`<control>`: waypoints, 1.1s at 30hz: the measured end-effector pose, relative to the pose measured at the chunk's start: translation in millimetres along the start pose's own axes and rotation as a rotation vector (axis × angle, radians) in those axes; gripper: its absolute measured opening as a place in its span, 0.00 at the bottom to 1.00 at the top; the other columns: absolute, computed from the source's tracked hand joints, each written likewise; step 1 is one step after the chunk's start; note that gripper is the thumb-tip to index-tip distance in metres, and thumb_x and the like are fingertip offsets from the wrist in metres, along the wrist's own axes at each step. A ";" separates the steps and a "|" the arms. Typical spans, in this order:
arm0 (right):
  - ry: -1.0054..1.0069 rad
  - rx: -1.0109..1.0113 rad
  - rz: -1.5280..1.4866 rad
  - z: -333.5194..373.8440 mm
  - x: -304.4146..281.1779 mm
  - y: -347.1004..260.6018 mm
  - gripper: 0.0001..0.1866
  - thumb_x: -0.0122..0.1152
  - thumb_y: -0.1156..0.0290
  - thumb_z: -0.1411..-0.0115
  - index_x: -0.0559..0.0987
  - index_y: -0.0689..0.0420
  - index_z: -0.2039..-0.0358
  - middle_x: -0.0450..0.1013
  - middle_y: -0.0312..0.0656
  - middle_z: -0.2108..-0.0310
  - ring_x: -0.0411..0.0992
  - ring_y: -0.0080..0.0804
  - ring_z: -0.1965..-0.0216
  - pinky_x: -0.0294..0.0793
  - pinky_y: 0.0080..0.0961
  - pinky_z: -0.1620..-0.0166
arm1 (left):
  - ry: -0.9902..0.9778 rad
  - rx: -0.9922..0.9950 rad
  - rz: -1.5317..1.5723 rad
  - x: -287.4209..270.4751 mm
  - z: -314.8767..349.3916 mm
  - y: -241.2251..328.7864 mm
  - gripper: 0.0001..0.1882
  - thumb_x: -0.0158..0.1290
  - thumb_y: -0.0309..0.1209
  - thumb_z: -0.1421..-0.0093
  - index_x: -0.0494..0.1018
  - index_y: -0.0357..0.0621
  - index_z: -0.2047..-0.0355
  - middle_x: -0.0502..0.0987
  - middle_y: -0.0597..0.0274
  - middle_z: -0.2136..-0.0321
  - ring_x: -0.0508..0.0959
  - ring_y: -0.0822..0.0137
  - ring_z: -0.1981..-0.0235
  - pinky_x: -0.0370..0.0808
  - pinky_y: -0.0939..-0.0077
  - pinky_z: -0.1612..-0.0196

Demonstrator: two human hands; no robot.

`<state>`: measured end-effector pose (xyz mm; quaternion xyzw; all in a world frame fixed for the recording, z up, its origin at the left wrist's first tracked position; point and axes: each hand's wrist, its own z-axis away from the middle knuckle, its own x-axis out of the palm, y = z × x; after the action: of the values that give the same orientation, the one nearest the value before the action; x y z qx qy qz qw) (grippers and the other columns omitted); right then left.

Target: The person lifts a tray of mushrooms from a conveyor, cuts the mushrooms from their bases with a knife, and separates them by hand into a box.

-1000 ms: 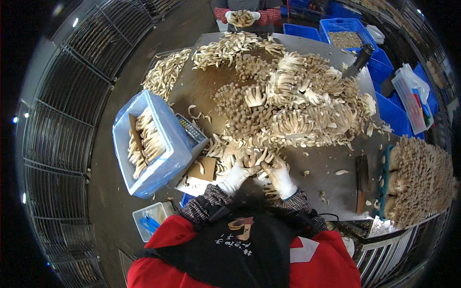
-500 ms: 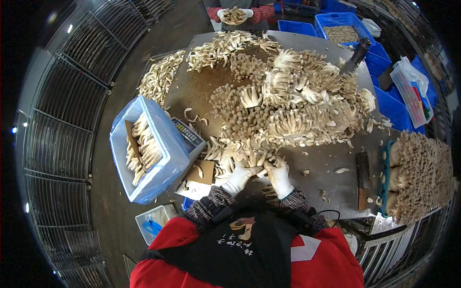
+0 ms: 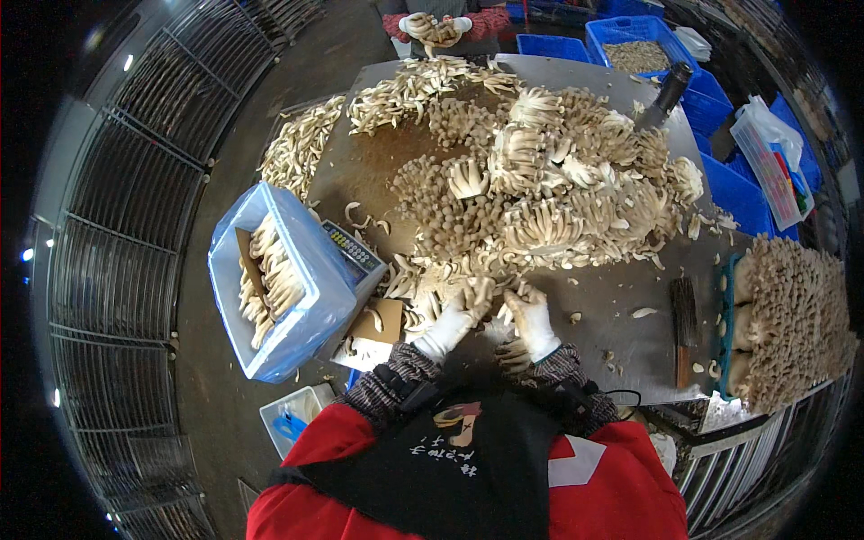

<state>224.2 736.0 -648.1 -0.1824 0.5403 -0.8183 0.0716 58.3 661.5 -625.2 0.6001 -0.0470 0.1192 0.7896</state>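
Note:
Near the front edge of the metal table, my left hand (image 3: 452,324) in a white glove with bare fingertips is closed around some mushrooms, at the edge of a pile of loose mushrooms (image 3: 430,281). A short way to its right, my right hand (image 3: 533,326), gloved the same way, has its fingers pinched on what looks like a single pale mushroom; the fingers partly hide it. Just below my right hand lie a few more mushrooms (image 3: 513,356). Beyond both hands rises a large heap of clustered brown-capped mushrooms (image 3: 544,225).
On the left, a blue-lined bin (image 3: 335,310) of mushrooms sits tilted by a scale keypad (image 3: 349,245). To the right are a dark-bristled brush (image 3: 684,315) and a crate of upright mushrooms (image 3: 792,324). Across the table, another person's gloved hands (image 3: 436,29) hold mushrooms.
My hands have drawn apart: the right has moved slightly right, and the left has lifted its fingers over mushrooms. The person opposite has shifted the mushrooms in their hands.

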 end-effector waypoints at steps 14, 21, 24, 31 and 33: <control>-0.132 0.014 -0.238 4.2 13.4 6.7 0.13 0.59 0.80 0.37 0.74 0.68 0.52 0.76 0.45 0.56 0.74 0.29 0.57 0.76 0.23 0.50 | 0.057 0.191 -0.490 14.7 6.5 25.0 0.19 0.60 0.34 0.38 0.74 0.33 0.52 0.79 0.59 0.62 0.76 0.73 0.61 0.74 0.77 0.58; -0.325 -0.056 -0.270 -4.1 9.2 14.6 0.10 0.60 0.79 0.37 0.76 0.61 0.54 0.76 0.38 0.60 0.72 0.23 0.58 0.74 0.18 0.53 | 0.081 0.061 -0.425 -9.4 1.4 -1.1 0.15 0.53 0.34 0.33 0.75 0.33 0.55 0.78 0.61 0.67 0.74 0.72 0.65 0.73 0.81 0.60; -0.304 0.082 -0.233 5.4 9.4 1.4 0.10 0.58 0.77 0.35 0.74 0.64 0.54 0.77 0.42 0.66 0.75 0.27 0.68 0.77 0.21 0.66 | 0.124 0.106 -0.399 -16.5 4.5 -15.7 0.16 0.51 0.35 0.32 0.75 0.32 0.55 0.79 0.61 0.68 0.74 0.71 0.67 0.73 0.80 0.61; -0.079 -0.051 -0.068 1.8 -15.1 -10.1 0.31 0.64 0.61 0.38 0.64 0.65 0.41 0.71 0.55 0.47 0.71 0.44 0.44 0.66 0.45 0.37 | 0.359 0.087 -1.255 -70.0 7.2 -32.6 0.38 0.62 0.40 0.47 0.62 0.41 0.39 0.76 0.40 0.53 0.77 0.46 0.52 0.74 0.60 0.48; -0.087 -0.404 0.255 16.3 -23.2 0.5 0.39 0.68 0.64 0.43 0.58 0.62 0.36 0.63 0.57 0.40 0.62 0.48 0.38 0.61 0.46 0.34 | 0.334 0.174 -1.616 -74.2 14.3 -34.9 0.40 0.63 0.39 0.50 0.61 0.47 0.37 0.74 0.39 0.50 0.76 0.45 0.49 0.72 0.59 0.46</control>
<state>251.7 729.2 -648.0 -0.1586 0.7080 -0.6694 0.1597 -3.9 629.3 -670.0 0.4822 0.5260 -0.3941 0.5792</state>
